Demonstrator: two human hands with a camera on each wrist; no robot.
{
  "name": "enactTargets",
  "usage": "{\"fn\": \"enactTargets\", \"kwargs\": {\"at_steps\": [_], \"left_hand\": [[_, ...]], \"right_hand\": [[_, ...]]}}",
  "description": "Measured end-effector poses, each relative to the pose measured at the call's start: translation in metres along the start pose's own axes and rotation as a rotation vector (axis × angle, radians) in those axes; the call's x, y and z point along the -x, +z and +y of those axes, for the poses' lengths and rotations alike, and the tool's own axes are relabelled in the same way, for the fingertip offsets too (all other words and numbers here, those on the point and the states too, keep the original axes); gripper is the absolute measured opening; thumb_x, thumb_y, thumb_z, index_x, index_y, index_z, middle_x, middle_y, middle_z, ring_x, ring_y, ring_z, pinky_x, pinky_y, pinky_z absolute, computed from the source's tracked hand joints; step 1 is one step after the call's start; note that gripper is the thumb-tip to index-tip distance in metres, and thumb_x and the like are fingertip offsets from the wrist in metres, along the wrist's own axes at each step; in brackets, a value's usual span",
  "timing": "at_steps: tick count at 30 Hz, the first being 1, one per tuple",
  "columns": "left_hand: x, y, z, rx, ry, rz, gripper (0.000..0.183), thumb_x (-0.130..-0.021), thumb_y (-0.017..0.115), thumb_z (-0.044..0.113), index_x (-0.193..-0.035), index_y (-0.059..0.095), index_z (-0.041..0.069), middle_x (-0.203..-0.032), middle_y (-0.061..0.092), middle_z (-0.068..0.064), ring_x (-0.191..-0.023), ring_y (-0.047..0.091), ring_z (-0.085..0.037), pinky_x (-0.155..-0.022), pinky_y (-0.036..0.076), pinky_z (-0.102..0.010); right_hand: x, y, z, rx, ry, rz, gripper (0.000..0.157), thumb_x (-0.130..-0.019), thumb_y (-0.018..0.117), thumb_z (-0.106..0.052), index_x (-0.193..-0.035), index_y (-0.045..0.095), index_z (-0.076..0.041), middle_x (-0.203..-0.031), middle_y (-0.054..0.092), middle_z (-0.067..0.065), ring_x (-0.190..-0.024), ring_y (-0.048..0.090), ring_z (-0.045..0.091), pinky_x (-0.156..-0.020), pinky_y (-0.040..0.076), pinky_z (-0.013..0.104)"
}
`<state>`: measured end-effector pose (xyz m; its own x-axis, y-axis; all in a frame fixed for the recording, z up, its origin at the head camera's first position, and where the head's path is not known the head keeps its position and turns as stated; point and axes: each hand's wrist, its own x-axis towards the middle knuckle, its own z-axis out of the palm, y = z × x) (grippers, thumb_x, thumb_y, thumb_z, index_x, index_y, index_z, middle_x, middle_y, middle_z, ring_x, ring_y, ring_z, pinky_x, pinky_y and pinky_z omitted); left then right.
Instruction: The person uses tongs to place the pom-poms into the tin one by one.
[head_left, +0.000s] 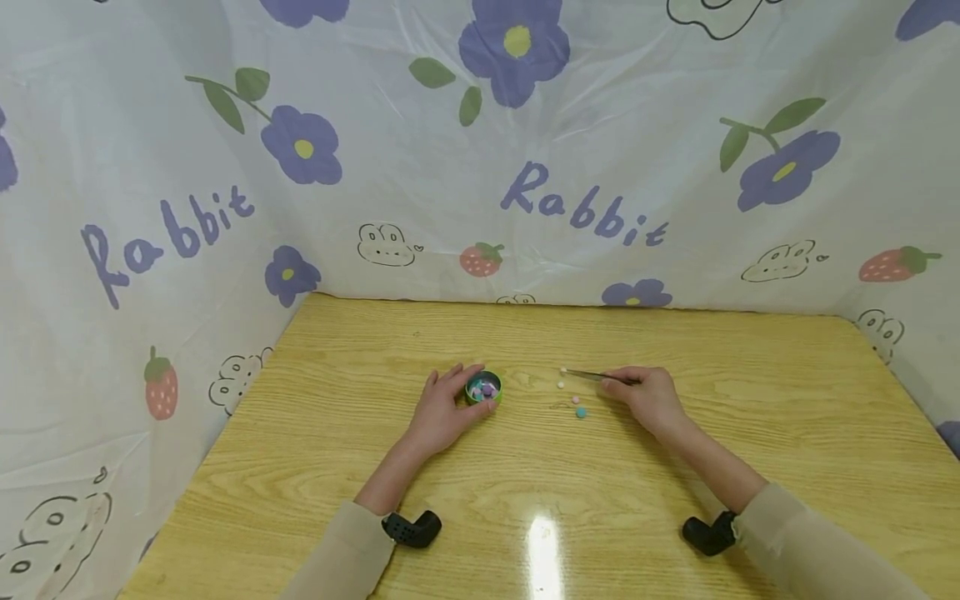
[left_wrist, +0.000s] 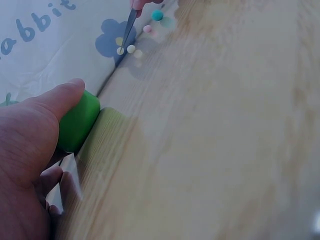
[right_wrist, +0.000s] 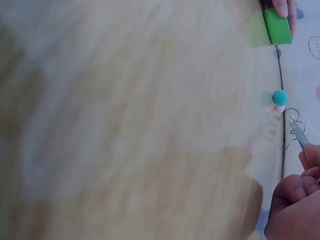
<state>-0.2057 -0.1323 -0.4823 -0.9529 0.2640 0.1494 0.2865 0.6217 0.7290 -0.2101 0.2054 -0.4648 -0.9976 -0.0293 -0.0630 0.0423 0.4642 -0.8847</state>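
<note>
In the head view my left hand (head_left: 442, 412) holds a small round green container (head_left: 501, 388) on the table, thumb at its near side and fingers at the far side. Small purple, white and teal balls (head_left: 487, 390) lie inside it. My right hand (head_left: 651, 402) pinches dark metal tweezers (head_left: 592, 375) that point left. At their tips is a little white ball (head_left: 563, 369). Another white ball (head_left: 560, 385), a pink ball (head_left: 576, 400) and a larger blue ball (head_left: 581, 412) lie nearer me. In the left wrist view the thumb presses against the container's green wall (left_wrist: 82, 122).
The wood-grain table (head_left: 465, 500) ends at a white curtain (head_left: 420, 183) printed with purple flowers and strawberries, hanging behind it and on both sides. Black wrist devices (head_left: 412, 529) sit at both sleeves. Light reflects off the table's near part.
</note>
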Motion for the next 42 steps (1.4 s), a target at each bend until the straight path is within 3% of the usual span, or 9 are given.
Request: {"fn": "enactTargets", "kwargs": {"at_steps": [9,17,20,26,32,39,42], "left_hand": [[-0.001,-0.001,-0.001,-0.003,-0.004,0.001,0.067,-0.093,0.079,0.035,-0.151,0.054,0.012,-0.151,0.050,-0.021,-0.148,0.035,-0.036,-0.123,0.006,-0.059],[0.000,-0.001,-0.002,-0.009,-0.003,0.005,0.066,-0.093,0.079,0.034,-0.150,0.055,0.012,-0.150,0.051,-0.021,-0.148,0.036,-0.037,-0.123,0.008,-0.061],[0.000,0.000,-0.002,-0.008,0.001,0.005,0.066,-0.092,0.079,0.034,-0.150,0.055,0.012,-0.149,0.052,-0.021,-0.147,0.036,-0.037,-0.123,0.008,-0.060],[0.000,0.001,-0.002,-0.016,0.025,0.011,0.066,-0.092,0.079,0.035,-0.149,0.056,0.011,-0.148,0.053,-0.023,-0.146,0.038,-0.039,-0.122,0.010,-0.062],[-0.001,0.001,0.000,-0.013,0.013,0.010,0.066,-0.092,0.079,0.035,-0.150,0.056,0.012,-0.149,0.052,-0.021,-0.147,0.037,-0.038,-0.122,0.010,-0.061],[0.000,0.000,0.000,-0.008,0.007,0.007,0.064,-0.093,0.078,0.035,-0.149,0.056,0.012,-0.148,0.053,-0.022,-0.147,0.037,-0.038,-0.122,0.010,-0.062],[0.001,0.000,-0.001,-0.008,0.001,0.007,0.064,-0.093,0.078,0.035,-0.149,0.057,0.012,-0.148,0.053,-0.022,-0.146,0.037,-0.038,-0.122,0.009,-0.062]], "right_hand": [[-0.001,0.000,-0.006,-0.012,-0.032,-0.011,0.028,-0.100,0.070,-0.016,-0.118,0.075,0.004,-0.114,0.070,0.018,-0.094,0.063,0.018,-0.073,0.052,0.027],[-0.001,0.004,-0.014,-0.049,-0.052,-0.019,0.028,-0.100,0.070,-0.014,-0.118,0.074,0.006,-0.115,0.071,0.019,-0.089,0.061,0.015,-0.067,0.050,0.025],[0.000,0.005,-0.017,-0.069,-0.054,-0.030,0.028,-0.100,0.070,-0.014,-0.120,0.074,0.005,-0.114,0.071,0.019,-0.076,0.056,0.012,-0.059,0.044,0.026],[0.004,0.008,-0.023,-0.097,-0.027,-0.039,0.027,-0.099,0.070,-0.015,-0.118,0.075,0.004,-0.091,0.070,0.014,-0.044,0.032,0.008,-0.043,0.033,0.025],[0.006,0.012,-0.027,-0.117,-0.022,-0.032,0.024,-0.098,0.071,-0.011,-0.115,0.075,0.007,-0.071,0.060,0.007,-0.044,0.031,0.008,-0.043,0.032,0.024],[0.005,0.018,-0.033,-0.081,-0.062,-0.031,0.023,-0.098,0.072,-0.012,-0.113,0.076,0.004,-0.094,0.072,0.009,-0.046,0.035,0.008,-0.044,0.034,0.023],[0.003,0.022,-0.038,-0.097,-0.068,-0.032,0.024,-0.098,0.072,-0.014,-0.113,0.076,0.004,-0.094,0.072,0.011,-0.045,0.034,0.007,-0.044,0.033,0.023]]}}
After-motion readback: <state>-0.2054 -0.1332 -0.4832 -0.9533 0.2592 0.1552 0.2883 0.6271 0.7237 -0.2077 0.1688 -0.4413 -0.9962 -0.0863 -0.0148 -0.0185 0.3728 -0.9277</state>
